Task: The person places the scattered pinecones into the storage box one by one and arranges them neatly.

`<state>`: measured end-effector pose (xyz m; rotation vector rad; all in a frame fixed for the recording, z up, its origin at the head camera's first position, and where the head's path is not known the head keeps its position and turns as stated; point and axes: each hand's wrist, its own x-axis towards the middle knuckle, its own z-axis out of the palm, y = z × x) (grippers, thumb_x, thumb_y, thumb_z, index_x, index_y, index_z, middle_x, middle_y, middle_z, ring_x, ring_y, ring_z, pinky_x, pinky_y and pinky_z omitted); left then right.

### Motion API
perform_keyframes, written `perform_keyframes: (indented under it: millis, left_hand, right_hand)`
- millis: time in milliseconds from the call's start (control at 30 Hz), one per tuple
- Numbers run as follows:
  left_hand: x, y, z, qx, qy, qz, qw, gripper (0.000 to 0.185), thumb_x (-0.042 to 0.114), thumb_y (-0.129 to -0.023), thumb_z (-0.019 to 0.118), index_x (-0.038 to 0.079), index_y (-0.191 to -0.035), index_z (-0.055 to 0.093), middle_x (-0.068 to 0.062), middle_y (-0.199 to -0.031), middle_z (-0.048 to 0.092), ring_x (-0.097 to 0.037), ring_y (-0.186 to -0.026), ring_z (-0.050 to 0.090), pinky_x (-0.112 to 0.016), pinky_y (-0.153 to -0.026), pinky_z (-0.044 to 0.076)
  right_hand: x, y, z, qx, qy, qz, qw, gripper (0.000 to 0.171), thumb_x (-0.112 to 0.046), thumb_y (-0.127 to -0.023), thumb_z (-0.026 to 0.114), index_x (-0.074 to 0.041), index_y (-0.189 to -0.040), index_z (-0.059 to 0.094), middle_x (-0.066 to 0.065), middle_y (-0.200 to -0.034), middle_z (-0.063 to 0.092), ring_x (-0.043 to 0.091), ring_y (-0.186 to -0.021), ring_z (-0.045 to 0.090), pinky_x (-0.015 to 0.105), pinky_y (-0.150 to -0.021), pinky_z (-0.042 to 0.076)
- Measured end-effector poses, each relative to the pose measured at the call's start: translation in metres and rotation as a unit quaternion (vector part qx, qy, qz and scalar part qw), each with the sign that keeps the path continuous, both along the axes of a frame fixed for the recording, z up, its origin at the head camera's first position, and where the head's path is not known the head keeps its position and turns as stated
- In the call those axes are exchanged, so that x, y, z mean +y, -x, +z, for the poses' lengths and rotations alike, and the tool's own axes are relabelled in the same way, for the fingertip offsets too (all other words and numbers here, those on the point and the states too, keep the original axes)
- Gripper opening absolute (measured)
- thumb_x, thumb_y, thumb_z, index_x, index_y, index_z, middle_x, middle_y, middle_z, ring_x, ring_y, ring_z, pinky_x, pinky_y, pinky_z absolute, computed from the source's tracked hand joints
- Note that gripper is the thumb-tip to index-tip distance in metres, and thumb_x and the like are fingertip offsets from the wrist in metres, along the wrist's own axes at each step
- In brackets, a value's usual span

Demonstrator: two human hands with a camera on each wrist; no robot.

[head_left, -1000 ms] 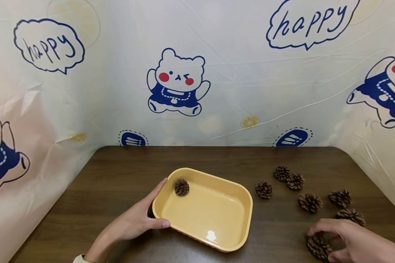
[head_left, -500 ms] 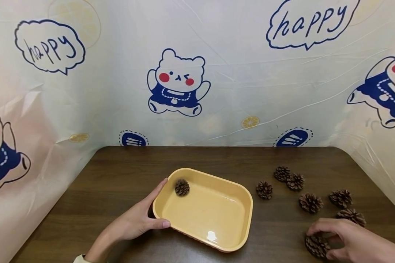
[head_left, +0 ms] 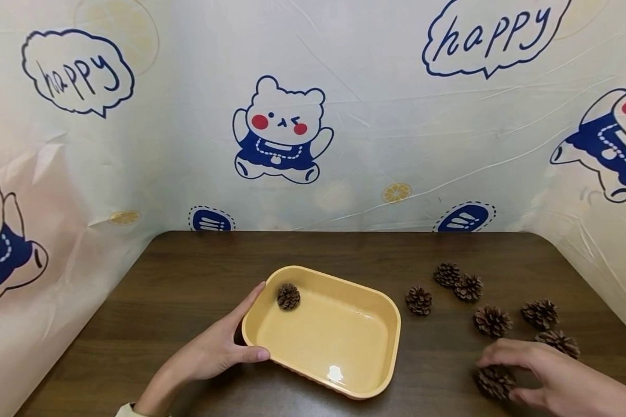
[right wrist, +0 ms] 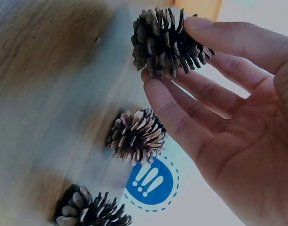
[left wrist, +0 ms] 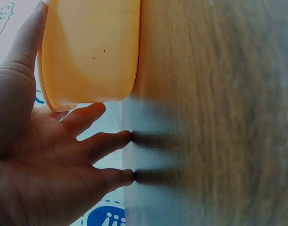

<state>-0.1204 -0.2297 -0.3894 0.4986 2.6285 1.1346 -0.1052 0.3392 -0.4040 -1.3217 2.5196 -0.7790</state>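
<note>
My left hand [head_left: 208,350] rests against the left end of a yellow rectangular dish [head_left: 339,389], its thumb at the near edge and index finger farther back. In the left wrist view its fingers are fairly straight and spread, with two fingertips down at the tabletop. One pine cone [head_left: 288,297] lies inside the dish, in the far left corner. To the right of the dish, my right hand [head_left: 553,370] holds a brown pine cone [head_left: 494,382] between thumb and fingers. The right wrist view shows this held pine cone [right wrist: 158,44] from the side, the thumb on its scales.
Several other pine cones lie on the dark wooden table [head_left: 162,301] at right. One cone [head_left: 419,300] is close to the dish, and another [head_left: 558,343] sits just behind my right hand. A printed cloth [head_left: 365,116] hangs around the table's back and sides.
The right hand has shifted slightly left and away from me, bringing its pine cone along. The left hand, the dish and the other cones stay where they were.
</note>
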Motion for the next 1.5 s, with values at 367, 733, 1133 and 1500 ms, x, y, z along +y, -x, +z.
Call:
perform_keyframes:
  millis: [367,733,1133,1500]
  left_hand:
    - [0.0,0.0,0.0,-0.005,-0.001,0.002,1.0,0.113,0.045,-0.087,0.084,0.032,-0.17,0.009,-0.011,-0.174,0.026,-0.039,-0.154,0.032,-0.065,-0.118,0.031]
    - [0.0,0.0,0.001,-0.007,0.003,0.005,1.0,0.112,0.046,-0.087,0.084,0.036,-0.17,0.008,-0.008,-0.175,0.024,-0.037,-0.155,0.032,-0.054,-0.12,0.034]
    - [-0.001,0.0,0.0,-0.008,0.003,0.002,1.0,0.113,0.047,-0.087,0.084,0.034,-0.17,0.009,-0.009,-0.175,0.024,-0.036,-0.155,0.032,-0.048,-0.121,0.035]
    - [-0.001,0.0,0.0,-0.005,0.008,0.005,0.9999,0.112,0.048,-0.087,0.084,0.037,-0.169,0.008,-0.009,-0.174,0.026,-0.036,-0.153,0.034,-0.051,-0.119,0.037]
  right_hand:
    - [-0.018,-0.001,0.013,-0.023,-0.062,-0.063,0.996,0.036,-0.011,-0.094,0.077,-0.009,-0.13,0.069,0.008,-0.126,0.07,-0.005,-0.117,0.06,0.019,-0.078,0.056]
    - [-0.037,-0.002,0.028,0.038,-0.083,-0.108,0.99,0.039,-0.024,-0.094,0.08,-0.019,-0.131,0.07,0.002,-0.128,0.07,0.002,-0.119,0.062,0.02,-0.081,0.057]
    - [-0.063,0.0,0.037,0.121,-0.036,-0.11,0.986,0.045,-0.025,-0.089,0.084,-0.021,-0.131,0.069,-0.003,-0.125,0.072,0.008,-0.116,0.066,0.024,-0.084,0.058]
    - [-0.092,0.002,0.049,0.124,-0.01,-0.137,0.983,0.047,-0.029,-0.091,0.082,-0.024,-0.135,0.067,-0.005,-0.13,0.072,0.014,-0.119,0.068,0.029,-0.088,0.06]
